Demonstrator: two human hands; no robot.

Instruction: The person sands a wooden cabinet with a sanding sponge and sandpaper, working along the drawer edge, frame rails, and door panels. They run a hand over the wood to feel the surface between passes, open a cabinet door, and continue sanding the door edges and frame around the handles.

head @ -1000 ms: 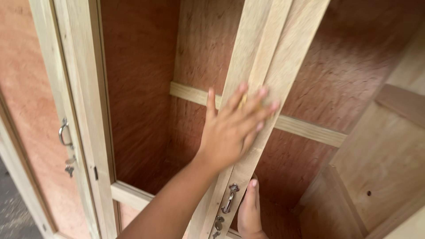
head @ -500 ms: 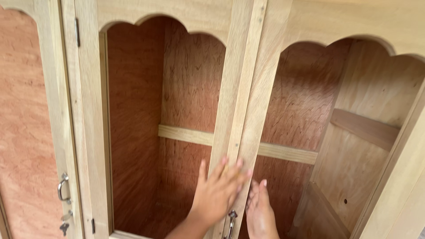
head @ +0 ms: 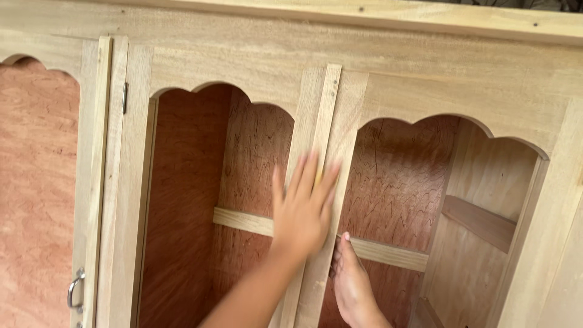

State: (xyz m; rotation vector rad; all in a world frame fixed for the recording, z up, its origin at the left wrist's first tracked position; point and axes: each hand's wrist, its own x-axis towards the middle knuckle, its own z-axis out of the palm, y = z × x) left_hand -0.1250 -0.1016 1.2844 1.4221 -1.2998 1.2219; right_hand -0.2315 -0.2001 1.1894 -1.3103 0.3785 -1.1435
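A pale wooden cabinet (head: 388, 58) with arched door frames fills the view. My left hand (head: 300, 212) lies flat on the middle upright stile (head: 319, 109) where the two doors meet, fingers spread and pointing up, holding nothing. Just below it, my right hand (head: 352, 285) grips the right edge of the same stile, thumb on the front and fingers hidden behind the wood. The frames have no panels, so the reddish plywood back (head: 401, 182) shows through.
A horizontal batten (head: 240, 220) runs across the inside back. A short cleat (head: 480, 222) is fixed to the right inner wall. A metal handle (head: 74, 290) sits on the left door, and a small hinge (head: 125, 97) higher up.
The view has risen to show the arched tops and the top rail. My left hand has slid up the stile to the batten's height. The metal latch near my right hand has left the view.
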